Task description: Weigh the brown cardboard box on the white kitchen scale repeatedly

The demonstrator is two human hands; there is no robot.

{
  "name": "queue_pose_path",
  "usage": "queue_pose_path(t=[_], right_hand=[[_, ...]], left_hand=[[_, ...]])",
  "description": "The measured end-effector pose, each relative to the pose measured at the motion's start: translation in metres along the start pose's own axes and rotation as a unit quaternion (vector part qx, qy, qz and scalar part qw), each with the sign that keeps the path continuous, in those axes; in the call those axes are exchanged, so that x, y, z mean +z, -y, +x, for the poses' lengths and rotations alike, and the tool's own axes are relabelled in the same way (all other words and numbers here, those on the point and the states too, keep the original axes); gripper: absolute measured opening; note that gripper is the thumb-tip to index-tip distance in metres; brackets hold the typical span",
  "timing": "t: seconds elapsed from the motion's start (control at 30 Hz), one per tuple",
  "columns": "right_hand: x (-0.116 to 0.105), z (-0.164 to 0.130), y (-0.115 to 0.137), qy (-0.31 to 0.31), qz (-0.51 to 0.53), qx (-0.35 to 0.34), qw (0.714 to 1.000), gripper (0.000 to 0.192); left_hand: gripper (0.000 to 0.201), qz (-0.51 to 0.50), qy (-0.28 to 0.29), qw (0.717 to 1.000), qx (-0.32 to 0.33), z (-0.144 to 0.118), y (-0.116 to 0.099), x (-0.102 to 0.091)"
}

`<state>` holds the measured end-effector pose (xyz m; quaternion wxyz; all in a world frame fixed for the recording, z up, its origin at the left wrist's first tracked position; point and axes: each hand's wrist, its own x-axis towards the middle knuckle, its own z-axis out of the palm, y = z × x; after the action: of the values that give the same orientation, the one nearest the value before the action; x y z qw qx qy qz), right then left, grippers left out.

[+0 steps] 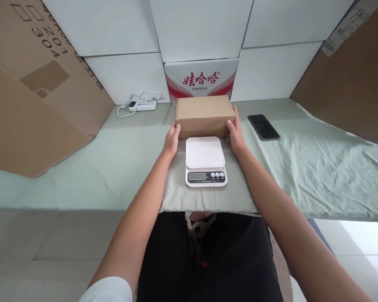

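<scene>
While the green cloth-covered worktop [82,180] is stretched across the frame, a brown box [204,110] is held just above the middle, its two ends clasped by the left grip [171,139] and right grip [236,133]. Just below the box, a white scale [205,152] is set. Right of centre, a black phone [263,127] is laid flat.

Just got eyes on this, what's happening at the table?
A person holds a closed brown box at its two ends, left hand and right hand on opposite sides. It is just behind a white digital scale; whether it rests on the cloth I can't tell. A phone lies to the right of the right hand.
</scene>
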<state>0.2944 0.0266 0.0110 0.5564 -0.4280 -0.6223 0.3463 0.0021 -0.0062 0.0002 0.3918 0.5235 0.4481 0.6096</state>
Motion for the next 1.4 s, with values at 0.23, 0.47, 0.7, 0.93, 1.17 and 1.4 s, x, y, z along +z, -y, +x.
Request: queue_pose_path(t=[0.23, 0.47, 0.7, 0.93, 1.17, 1.4], right_hand=[[0.003, -0.011, 0.033, 0.002, -0.023, -0.13, 0.991, 0.122], [-0.045, -0.107, 0.044, 0.013, -0.069, -0.138, 0.988, 0.102], [-0.047, -0.127, 0.044, 0.02, -0.101, -0.121, 0.987, 0.102], [-0.046, -0.124, 0.05, 0.019, -0.097, -0.111, 0.989, 0.099], [-0.048, -0.124, 0.062, 0.039, -0.088, -0.112, 0.989, 0.094], [-0.039, -0.062, 0.091, 0.064, -0.072, -0.16, 0.982, 0.095]], left_hand=[[0.095, 0.004, -0.01, 0.993, 0.114, -0.02, -0.034, 0.008], [0.083, 0.026, 0.096, 0.986, 0.135, -0.111, -0.054, -0.02], [0.079, 0.018, 0.089, 0.991, 0.094, -0.14, -0.055, -0.025], [0.081, 0.039, 0.06, 0.995, 0.076, -0.141, -0.058, -0.025], [0.074, 0.012, 0.029, 0.997, 0.066, -0.139, -0.057, -0.028], [0.07, -0.025, -0.009, 0.988, 0.149, -0.061, -0.075, -0.027]])
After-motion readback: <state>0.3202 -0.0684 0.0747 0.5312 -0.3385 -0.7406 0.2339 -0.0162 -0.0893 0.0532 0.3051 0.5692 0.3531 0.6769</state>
